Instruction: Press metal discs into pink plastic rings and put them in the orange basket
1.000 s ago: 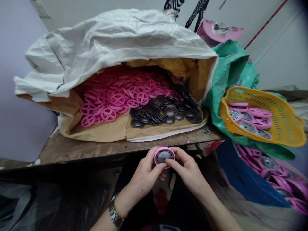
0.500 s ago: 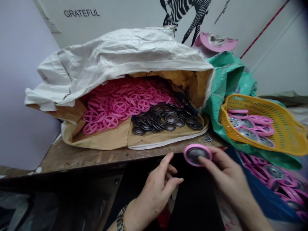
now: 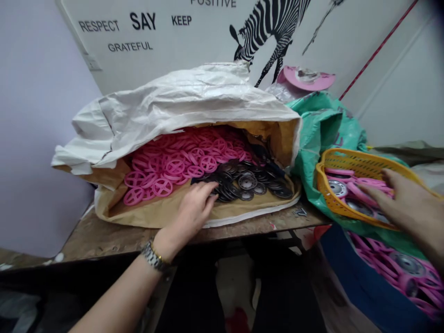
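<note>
Black discs sit right at left hand's fingertips, thumb and fingers loosely apart. Right hand is blurred over yellow basket, fingers spread by pink-rimmed wheels; from here, can't tell if gripping one.

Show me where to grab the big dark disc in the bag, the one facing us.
Probably pinch the disc by its round rim, coming from the front. It lies on top of the pile, face toward us, and the bag opens this way.
</note>
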`<action>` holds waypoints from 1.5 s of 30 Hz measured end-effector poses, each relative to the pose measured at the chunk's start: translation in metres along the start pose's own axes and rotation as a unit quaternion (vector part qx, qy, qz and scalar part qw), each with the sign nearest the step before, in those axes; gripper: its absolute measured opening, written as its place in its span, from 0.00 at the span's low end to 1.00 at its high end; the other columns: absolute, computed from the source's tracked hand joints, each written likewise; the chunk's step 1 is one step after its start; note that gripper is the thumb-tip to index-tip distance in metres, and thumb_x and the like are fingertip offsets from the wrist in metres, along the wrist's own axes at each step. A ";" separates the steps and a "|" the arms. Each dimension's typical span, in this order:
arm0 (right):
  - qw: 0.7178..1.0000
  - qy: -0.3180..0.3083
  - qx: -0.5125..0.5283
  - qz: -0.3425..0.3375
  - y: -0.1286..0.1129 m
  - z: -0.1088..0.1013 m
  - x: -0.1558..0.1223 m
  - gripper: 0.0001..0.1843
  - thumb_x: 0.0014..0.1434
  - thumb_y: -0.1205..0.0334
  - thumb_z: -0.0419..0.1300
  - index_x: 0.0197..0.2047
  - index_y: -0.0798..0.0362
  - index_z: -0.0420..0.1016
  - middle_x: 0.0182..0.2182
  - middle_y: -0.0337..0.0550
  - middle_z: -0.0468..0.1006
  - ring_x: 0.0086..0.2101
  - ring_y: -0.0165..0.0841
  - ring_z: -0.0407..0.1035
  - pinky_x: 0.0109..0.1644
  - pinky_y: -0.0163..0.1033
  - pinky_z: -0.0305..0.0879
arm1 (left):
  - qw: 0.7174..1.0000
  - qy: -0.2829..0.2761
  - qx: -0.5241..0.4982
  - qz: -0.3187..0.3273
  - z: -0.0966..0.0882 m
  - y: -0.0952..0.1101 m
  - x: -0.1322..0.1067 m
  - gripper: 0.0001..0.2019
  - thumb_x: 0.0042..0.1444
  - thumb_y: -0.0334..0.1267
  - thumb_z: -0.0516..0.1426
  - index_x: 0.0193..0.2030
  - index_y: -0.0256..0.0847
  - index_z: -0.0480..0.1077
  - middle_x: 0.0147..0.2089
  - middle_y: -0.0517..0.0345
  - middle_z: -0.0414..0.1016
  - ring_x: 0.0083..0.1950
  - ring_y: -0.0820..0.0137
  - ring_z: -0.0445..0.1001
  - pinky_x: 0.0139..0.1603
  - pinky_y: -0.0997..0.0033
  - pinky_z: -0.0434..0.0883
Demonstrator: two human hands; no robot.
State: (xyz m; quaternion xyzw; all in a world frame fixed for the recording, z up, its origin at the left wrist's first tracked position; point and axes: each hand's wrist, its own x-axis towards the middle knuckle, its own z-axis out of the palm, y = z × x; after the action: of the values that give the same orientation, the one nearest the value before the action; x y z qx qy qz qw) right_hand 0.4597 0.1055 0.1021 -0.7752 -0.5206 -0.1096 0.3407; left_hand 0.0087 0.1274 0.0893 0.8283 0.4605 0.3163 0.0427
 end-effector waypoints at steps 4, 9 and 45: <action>0.999 -0.039 0.008 -0.017 -0.021 -0.005 -0.047 0.28 0.59 0.45 0.59 0.58 0.53 0.75 0.51 0.60 0.78 0.49 0.52 0.74 0.44 0.52 0.66 | 0.983 -0.043 0.178 -0.015 -0.002 -0.018 0.043 0.16 0.64 0.33 0.51 0.57 0.36 0.68 0.51 0.44 0.74 0.53 0.58 0.70 0.54 0.60 0.69; 0.974 -0.072 0.158 -0.144 -0.053 -0.009 -0.123 0.21 0.60 0.43 0.56 0.51 0.42 0.77 0.47 0.47 0.81 0.47 0.49 0.75 0.53 0.55 0.69 | 0.961 -0.071 0.265 -0.033 0.008 -0.034 0.084 0.18 0.63 0.32 0.50 0.58 0.32 0.67 0.51 0.39 0.73 0.57 0.52 0.66 0.55 0.55 0.67; 0.746 -0.447 0.491 0.055 -0.172 0.026 -0.174 0.17 0.65 0.49 0.56 0.49 0.52 0.73 0.36 0.42 0.79 0.36 0.34 0.72 0.38 0.35 0.68 | 0.889 -0.147 -0.385 -0.198 0.027 0.068 -0.080 0.31 0.57 0.41 0.61 0.66 0.49 0.57 0.61 0.47 0.68 0.58 0.57 0.71 0.52 0.58 0.76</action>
State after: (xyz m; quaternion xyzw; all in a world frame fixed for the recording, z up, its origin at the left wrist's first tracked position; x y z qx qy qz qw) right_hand 0.2275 0.0335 0.0631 -0.4888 -0.5513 0.5392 0.4078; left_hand 0.0434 0.0309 0.0538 0.6754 0.4456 0.3279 0.4875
